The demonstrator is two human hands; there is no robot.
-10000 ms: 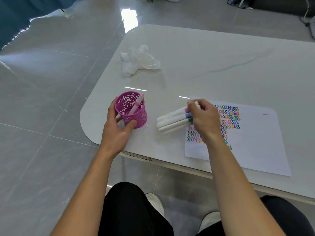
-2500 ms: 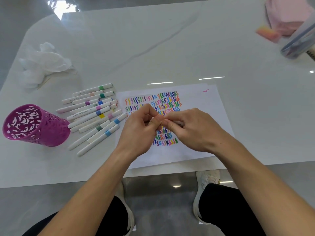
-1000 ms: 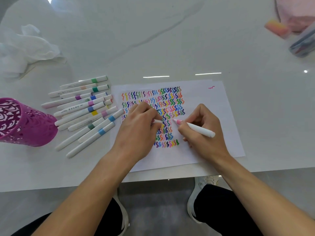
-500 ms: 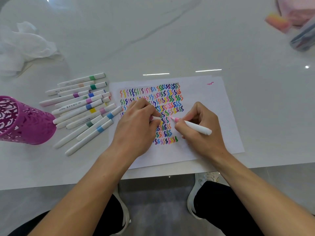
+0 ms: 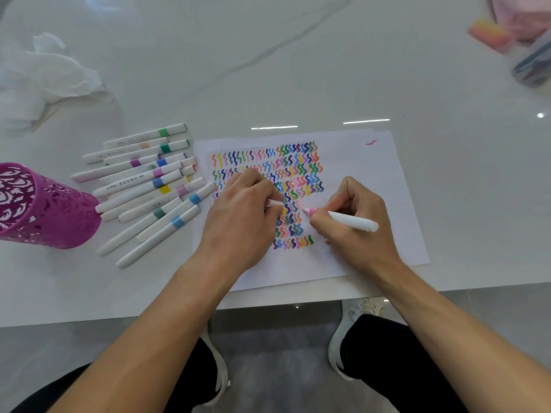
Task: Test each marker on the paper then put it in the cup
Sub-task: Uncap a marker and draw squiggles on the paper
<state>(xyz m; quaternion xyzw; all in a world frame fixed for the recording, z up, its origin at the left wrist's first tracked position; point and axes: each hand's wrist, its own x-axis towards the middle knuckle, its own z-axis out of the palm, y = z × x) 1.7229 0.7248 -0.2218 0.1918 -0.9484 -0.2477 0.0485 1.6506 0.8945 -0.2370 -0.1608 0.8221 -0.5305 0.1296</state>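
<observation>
A white sheet of paper [image 5: 366,180] covered in rows of coloured squiggles lies on the white table. My right hand [image 5: 354,222] grips an uncapped pink marker [image 5: 346,219], its tip touching the paper among the squiggles. My left hand [image 5: 241,216] rests on the paper and holds the marker's white cap [image 5: 272,202] in its curled fingers. Several capped white markers [image 5: 149,186] with coloured bands lie in a loose pile left of the paper. The purple cut-out cup [image 5: 38,207] stands at the far left, its inside mostly out of sight.
A crumpled white tissue [image 5: 44,76] lies at the back left. At the back right are a pink cloth [image 5: 521,13], a pink-orange block [image 5: 489,34] and a clear pouch [image 5: 533,61]. The table's front edge [image 5: 119,317] runs just behind my wrists.
Ten seconds ago my hands were at the cup and a marker bundle. Since then they uncapped the pink marker; in the last second its tip came down onto the paper.
</observation>
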